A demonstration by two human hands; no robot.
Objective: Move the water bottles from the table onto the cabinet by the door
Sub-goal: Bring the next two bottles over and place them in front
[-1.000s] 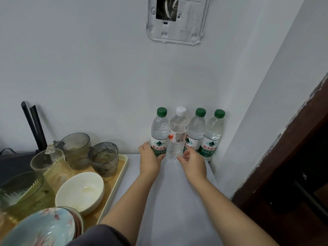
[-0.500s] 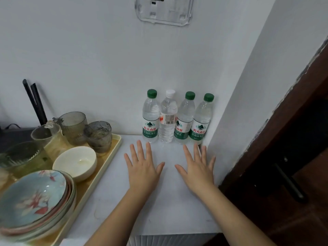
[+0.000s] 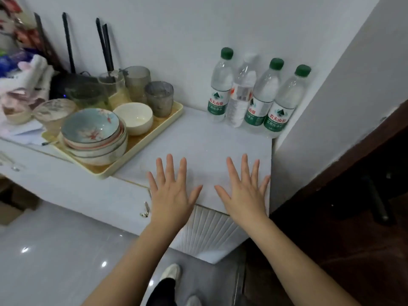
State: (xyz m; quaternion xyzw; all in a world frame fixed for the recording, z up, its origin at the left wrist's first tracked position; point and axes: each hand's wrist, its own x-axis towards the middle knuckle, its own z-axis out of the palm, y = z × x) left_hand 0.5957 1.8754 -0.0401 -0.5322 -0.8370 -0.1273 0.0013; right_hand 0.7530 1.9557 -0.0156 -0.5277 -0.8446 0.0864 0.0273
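The left grip (image 3: 171, 195) and right grip (image 3: 242, 195) are both spread flat, palms down, holding nothing, at the worktop's (image 3: 209, 146) front edge near its right corner. Three green-capped water bottles (image 3: 219, 93) and a white-capped water bottle (image 3: 241, 96) stand upright in a tight row at the back right corner. A tray (image 3: 164, 123) of bowls (image 3: 92, 127) and glasses (image 3: 159, 98) sits along the left.

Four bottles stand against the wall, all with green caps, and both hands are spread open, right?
Almost. The head view shows the second bottle from the left with a white cap; only three caps are green. The left hand and right hand are indeed spread open.
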